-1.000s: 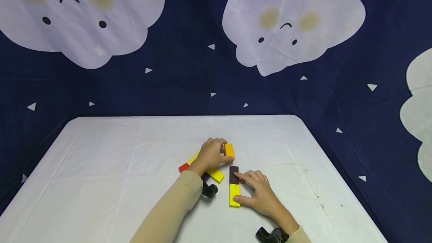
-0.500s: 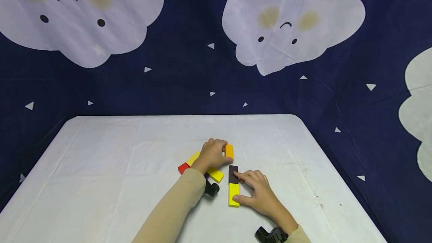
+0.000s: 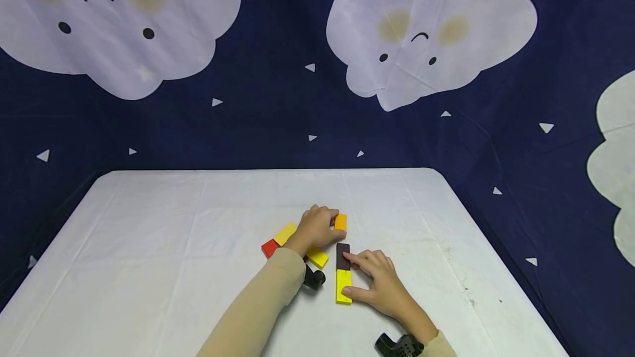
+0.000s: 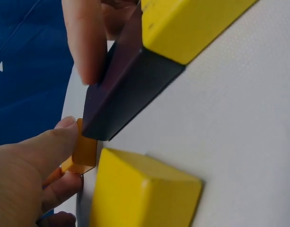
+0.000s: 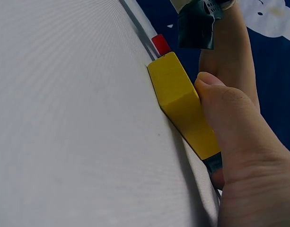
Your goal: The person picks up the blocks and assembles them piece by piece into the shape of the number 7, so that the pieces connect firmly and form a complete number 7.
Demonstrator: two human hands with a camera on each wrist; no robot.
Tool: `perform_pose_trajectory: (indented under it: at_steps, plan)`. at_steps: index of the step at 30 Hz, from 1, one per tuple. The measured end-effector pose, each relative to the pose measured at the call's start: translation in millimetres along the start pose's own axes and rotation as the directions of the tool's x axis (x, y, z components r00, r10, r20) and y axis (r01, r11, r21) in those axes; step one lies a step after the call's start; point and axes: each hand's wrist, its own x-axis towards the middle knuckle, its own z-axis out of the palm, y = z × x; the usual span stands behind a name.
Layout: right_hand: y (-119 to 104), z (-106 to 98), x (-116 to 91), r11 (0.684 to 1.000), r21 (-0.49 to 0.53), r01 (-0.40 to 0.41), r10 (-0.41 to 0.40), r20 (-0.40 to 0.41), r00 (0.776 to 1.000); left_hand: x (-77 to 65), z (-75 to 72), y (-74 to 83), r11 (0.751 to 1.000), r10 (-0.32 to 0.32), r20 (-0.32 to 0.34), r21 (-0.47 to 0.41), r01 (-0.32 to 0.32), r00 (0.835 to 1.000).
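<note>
In the head view, my left hand (image 3: 313, 230) pinches an orange block (image 3: 340, 221) between thumb and fingers, just beyond the far end of a dark block (image 3: 343, 251). The left wrist view shows the thumb on one face of the orange block (image 4: 85, 152) and fingers on the other. End to end with the dark block lies a bright yellow block (image 3: 343, 282). My right hand (image 3: 379, 285) rests its index fingertip on the dark block and its thumb on the yellow block (image 5: 175, 94); its other fingers are loosely bent.
Left of the row, partly under my left forearm, lie a red block (image 3: 270, 247), a pale yellow block (image 3: 285, 233) and another yellow block (image 3: 318, 258). Black wrist cameras (image 3: 399, 345) sit at both wrists. The white table (image 3: 149, 263) ends at a dark blue cloud-print curtain (image 3: 278, 98).
My left hand has shifted slightly right with the orange block, uncovering more of the red and pale yellow blocks. My right hand and the two blocks under it stay in place.
</note>
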Motion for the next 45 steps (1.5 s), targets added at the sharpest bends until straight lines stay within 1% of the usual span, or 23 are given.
perform_pose_trajectory:
  at_steps: [8,14,21,27,37,45]
  plan:
    - [0,0,-1,1.0,-0.013,0.018,-0.018,-0.016,1.0,0.3,3.1,0.6,1.0,0.011,-0.005,-0.017,-0.011,1.0]
    - [0,0,-1,0.999,-0.023,0.035,-0.035,-0.022,0.999,-2.7,3.4,2.6,1.0,0.016,0.002,-0.021,-0.016,1.0]
    - [0,0,-2,0.999,-0.029,0.028,-0.028,-0.016,0.999,-6.2,4.8,5.3,0.999,0.038,-0.004,0.004,-0.038,0.999]
    - [0,0,-2,0.999,-0.028,0.023,-0.024,-0.014,1.0,-6.8,5.4,5.5,0.999,0.038,-0.004,0.02,-0.038,0.999]
    - [-1,0,-1,0.999,-0.031,0.025,-0.025,-0.013,1.0,-9.7,1.8,4.9,0.999,0.029,0.014,0.03,-0.029,0.999]
    - [-1,0,-2,0.999,-0.025,0.026,-0.027,-0.013,1.0,-13.2,2.4,3.2,0.999,0.039,-0.001,0.038,-0.039,0.999]
